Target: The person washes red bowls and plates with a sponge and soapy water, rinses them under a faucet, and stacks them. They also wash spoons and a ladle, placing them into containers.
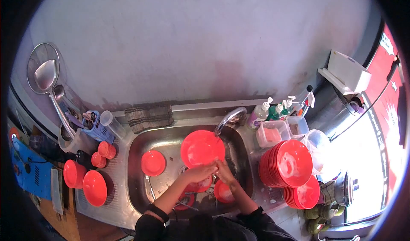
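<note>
Over the middle of the sink (pixel 136 172), both hands meet at the near rim of a large red bowl (pixel 201 145), raised below and left of the tap (pixel 230 115), whitish suds inside. Right hand (pixel 224 172): grip closed on the rim, fingers bent. Left hand (pixel 205 171): grip against the bowl beside the right, fingers overlapped, so can't tell how far closed. Beneath them, partly hidden, a sudsy red bowl (pixel 203 185); smaller red bowl (pixel 224 192) near the sink's near right corner, another red bowl (pixel 184 203) toward the near edge. Small red dish (pixel 153 163) toward the sink's left side, spoon (pixel 150 187) just below it. Bench, right side: tall stack of red bowls (pixel 294 163) lying tilted, shorter stack (pixel 302 195) nearer the front edge; clear tubs (pixel 273 134) and pump bottles (pixel 259 115) toward the back right corner. Bench, left side: two red bowls (pixel 95 188) near the front left corner, small red cups (pixel 106 150) farther back, blue basket (pixel 100 130) near the back left corner, folded cloth (pixel 148 118) at the back edge.
</note>
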Demonstrator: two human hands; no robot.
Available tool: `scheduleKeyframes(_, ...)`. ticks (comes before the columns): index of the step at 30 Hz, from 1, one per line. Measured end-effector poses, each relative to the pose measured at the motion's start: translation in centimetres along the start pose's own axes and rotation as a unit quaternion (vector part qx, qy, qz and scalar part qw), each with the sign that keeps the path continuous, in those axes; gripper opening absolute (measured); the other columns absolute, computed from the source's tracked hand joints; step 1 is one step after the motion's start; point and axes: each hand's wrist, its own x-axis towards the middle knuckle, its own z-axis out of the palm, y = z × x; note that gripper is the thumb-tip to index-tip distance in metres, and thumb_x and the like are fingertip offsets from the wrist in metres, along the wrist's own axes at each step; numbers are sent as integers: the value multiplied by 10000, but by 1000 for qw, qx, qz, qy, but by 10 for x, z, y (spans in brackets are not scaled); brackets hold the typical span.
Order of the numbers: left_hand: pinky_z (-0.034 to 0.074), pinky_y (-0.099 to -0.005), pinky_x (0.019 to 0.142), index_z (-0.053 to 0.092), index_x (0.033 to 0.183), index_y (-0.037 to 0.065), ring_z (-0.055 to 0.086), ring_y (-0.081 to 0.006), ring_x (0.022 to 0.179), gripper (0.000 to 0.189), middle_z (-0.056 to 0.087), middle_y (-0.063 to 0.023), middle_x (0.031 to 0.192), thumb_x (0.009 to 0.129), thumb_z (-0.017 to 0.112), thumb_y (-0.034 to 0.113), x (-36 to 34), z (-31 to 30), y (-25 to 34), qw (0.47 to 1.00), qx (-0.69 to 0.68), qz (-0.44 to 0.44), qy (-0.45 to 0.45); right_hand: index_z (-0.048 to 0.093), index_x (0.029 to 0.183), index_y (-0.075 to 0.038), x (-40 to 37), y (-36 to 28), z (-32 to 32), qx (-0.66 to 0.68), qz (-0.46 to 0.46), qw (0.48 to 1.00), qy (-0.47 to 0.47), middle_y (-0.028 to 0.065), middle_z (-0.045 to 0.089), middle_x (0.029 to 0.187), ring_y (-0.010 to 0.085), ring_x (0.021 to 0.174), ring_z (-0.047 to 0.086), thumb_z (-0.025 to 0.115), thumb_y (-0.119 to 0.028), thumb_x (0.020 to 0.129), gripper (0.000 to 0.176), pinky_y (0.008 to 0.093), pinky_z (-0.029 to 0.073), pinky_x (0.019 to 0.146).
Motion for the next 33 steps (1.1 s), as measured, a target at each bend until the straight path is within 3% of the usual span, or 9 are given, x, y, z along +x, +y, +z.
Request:
scheduleKeyframes(4,233,-352,931,348,1182,128,323,-261,1118,447,270,-108,1254,814,308,379,-1,-31,13,966,209,-152,-28,276,1153,-105,-8,1,12,47,-54,997,6,81,405,1117,218,941,487,413,-180,818,369,378,451,727)
scheduleKeyframes(6,151,-436,949,367,1173,132,298,-245,1137,468,250,-91,1268,787,357,397,-4,-29,-1,852,494,-66,160,252,1168,-112,0,5,11,67,-77,995,-3,87,376,1145,240,950,482,401,-129,813,386,392,449,732)
scheduleKeyframes(10,80,-510,936,349,1183,143,277,-256,1148,501,245,-84,1273,748,435,375,-6,-29,2,824,492,-147,238,243,1177,-113,1,-5,20,58,-111,991,53,89,374,1148,245,963,475,385,-87,804,400,396,448,735)
scheduleKeyframes(15,97,-544,912,289,1205,68,319,-285,1118,548,277,-123,1250,788,349,418,-25,-23,1,901,143,-322,253,227,1184,-103,5,-11,12,62,-141,988,28,112,362,1141,288,984,446,340,-4,774,437,441,462,703)
scheduleKeyframes(19,141,-478,934,298,1189,36,341,-314,1093,557,304,-183,1213,808,270,443,-43,-11,-50,906,-10,-319,277,223,1185,-107,4,-22,-29,-51,-2,999,3,119,387,1124,308,950,472,427,-76,763,470,455,453,719)
scheduleKeyframes(21,211,-378,933,322,1151,-6,342,-343,1078,555,327,-238,1169,827,213,432,-52,-9,-59,931,-85,-198,294,215,1191,-111,8,-27,-45,-52,23,998,17,117,410,1101,308,922,491,446,-104,756,492,452,470,683)
scheduleKeyframes(27,318,-350,873,249,1189,-19,323,-260,1110,632,297,-155,1218,813,237,489,-46,6,-100,906,-211,-243,275,181,1218,-120,20,-22,-42,-44,-131,990,9,99,395,1134,278,914,502,449,-157,785,511,446,480,649)
scheduleKeyframes(31,367,-344,822,228,1197,-10,326,-250,1101,635,275,-144,1221,809,255,492,-39,5,-92,908,-299,-179,232,210,1211,-97,12,-22,-13,-139,-12,990,-8,116,354,1170,270,999,440,422,-190,808,465,422,473,677)
scheduleKeyframes(33,385,-344,791,232,1190,-16,326,-239,1100,645,277,-152,1214,803,265,499,-40,5,-85,832,-389,-184,350,209,1215,-125,13,-18,-24,-88,9,995,-45,95,382,1153,263,1022,425,437,-184,804,474,465,456,689)
